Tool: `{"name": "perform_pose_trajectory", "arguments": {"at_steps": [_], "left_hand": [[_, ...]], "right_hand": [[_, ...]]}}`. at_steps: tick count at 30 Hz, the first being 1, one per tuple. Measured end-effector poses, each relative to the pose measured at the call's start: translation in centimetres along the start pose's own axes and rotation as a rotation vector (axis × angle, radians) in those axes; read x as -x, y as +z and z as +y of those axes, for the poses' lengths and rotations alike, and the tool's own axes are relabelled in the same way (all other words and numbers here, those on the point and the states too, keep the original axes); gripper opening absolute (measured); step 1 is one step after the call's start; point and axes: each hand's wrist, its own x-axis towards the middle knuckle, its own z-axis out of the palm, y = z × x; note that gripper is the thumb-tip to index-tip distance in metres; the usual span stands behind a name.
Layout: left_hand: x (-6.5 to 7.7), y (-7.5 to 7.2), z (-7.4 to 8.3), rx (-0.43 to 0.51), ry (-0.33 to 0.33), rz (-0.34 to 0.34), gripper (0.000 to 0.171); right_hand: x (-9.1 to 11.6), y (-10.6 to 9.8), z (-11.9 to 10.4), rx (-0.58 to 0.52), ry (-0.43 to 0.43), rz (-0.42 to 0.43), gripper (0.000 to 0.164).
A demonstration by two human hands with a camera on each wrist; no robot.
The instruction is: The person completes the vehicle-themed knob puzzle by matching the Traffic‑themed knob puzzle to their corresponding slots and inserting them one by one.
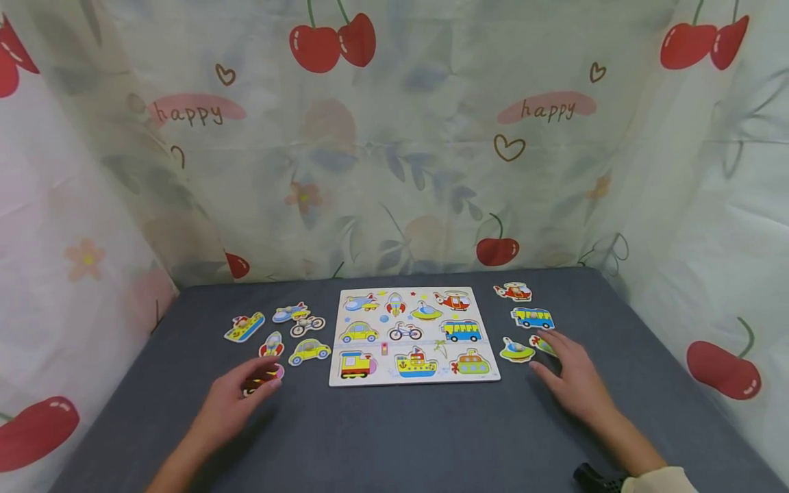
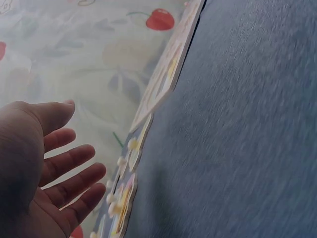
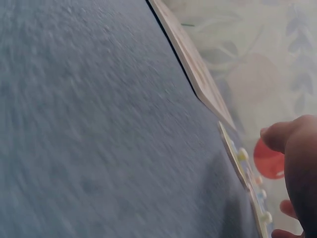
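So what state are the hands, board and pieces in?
Left hand: open, empty
Right hand: open, empty
Puzzle board: flat, unfilled
Train: loose, partly hidden
Submarine: loose, partly hidden
Ship: loose
Airplane: loose
Rocket: loose
Car: loose
Bicycle: loose
Helicopter: loose
Bus: loose
Flying saucer: loose

The car piece (image 1: 309, 352) is yellow, the bus piece (image 1: 533, 318) blue, the curtain (image 1: 394, 185) cherry-printed.

A dark grey tabletop (image 1: 407, 438) with fine-grained surface, a pale curtain (image 1: 431, 205) hanging behind it and on both sides, printed with red cherries (image 1: 497, 251), brown heart outlines (image 1: 509, 159), faint blue-grey leaves (image 1: 333, 161), orange flowers (image 1: 304, 197), pink patches (image 1: 234, 109) bearing the word "happy", soft light
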Motion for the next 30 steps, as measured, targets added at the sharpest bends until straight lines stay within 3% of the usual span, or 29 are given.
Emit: {"name": "perform_pose_trajectory", "arguments": {"at_steps": [4,11,23,30], "left_hand": [[0.2,0.8,0.4,0.03,0.027,0.014,0.035],[0.3,2.0,1.0,0.048,0.02,0.02,0.033],[-0.3,3.5,2.5,0.169,-0.144,-0.075,0.035],[-0.9,4.3,2.9,0.226,-0.182,-0.116,0.037]], "right_hand": [[-0.1,0.6,-0.8,-0.024,0.001,-0.001,0.058],[-0.5,1.4,-1.7,-0.07,0.015,0.018,0.058],[-1.6,1.9,-3.1,-0.107,0.157,-0.057,0.061],[-1.9,2.3,-3.0,-0.107,0.161,-0.038,0.057]]}}
